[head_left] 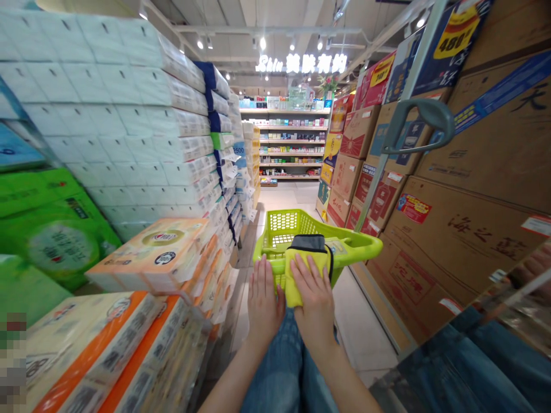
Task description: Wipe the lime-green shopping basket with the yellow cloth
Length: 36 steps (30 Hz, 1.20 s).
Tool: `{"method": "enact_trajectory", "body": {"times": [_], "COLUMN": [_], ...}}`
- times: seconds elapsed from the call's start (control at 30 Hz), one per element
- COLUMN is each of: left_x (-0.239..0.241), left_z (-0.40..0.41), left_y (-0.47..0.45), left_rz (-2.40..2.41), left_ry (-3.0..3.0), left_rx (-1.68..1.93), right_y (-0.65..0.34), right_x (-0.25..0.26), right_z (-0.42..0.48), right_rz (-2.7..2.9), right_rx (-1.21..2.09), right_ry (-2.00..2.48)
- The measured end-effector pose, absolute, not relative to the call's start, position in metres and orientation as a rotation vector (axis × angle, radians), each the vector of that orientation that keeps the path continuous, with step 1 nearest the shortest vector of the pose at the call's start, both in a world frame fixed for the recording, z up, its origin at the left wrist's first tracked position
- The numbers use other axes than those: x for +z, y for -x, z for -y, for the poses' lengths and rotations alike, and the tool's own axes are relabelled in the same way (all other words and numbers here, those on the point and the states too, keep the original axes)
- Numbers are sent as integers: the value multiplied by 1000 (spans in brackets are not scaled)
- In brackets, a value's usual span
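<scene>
A lime-green shopping basket (pixel 288 221) with slotted walls stands in front of my knees. At its near left corner my left hand (pixel 263 301) lies with fingers stretched up to the rim and thumb pointing right; no grip around the rim shows. My right hand (pixel 313 289) presses a folded yellow and grey cloth (pixel 294 291) against the near rim, its fingers spread over the yellow side. The cloth's grey part shows above my fingertips. A metal pole with a grey pull handle (pixel 419 126) rises at the basket's right.
Stacked white tissue packs (pixel 107 115) line the left, with orange-edged packs (pixel 159 252) low and close by. Cardboard cartons (pixel 477 241) are piled on the right. A tiled aisle (pixel 293 195) leads to shelves of small goods (pixel 293 137) under a lit sign.
</scene>
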<state>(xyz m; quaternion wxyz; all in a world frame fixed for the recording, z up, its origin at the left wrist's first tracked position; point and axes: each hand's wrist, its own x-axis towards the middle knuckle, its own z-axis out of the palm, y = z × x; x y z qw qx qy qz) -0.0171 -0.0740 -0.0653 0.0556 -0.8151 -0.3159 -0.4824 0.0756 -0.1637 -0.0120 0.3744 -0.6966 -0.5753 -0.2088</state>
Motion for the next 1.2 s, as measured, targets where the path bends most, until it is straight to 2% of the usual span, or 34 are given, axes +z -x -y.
{"method": "enact_trajectory", "body": {"times": [0.13,0.3,0.53,0.93,1.2], "left_x": [-69,-64,-60,-69,-62], "left_z": [72,74,77,71,75], "left_y": [20,20,18,20,18], "left_rz": [970,941,958,969,934], "left_ry": [2450,2482,2469,2434,2472], "left_rx": [-1473,-1463,-1442,-1445,-1474], "right_y": [-56,-84,-137,-58,-123], "right_x": [-10,-13,-15,-6,-10], "right_z": [155,171,190,158,187], "right_rz": [1619,1667,1363,1644,1568], "right_rx": [-462,-455,-558,-427,-568], "right_ry": [1691,1693,1719,1681,1737]}}
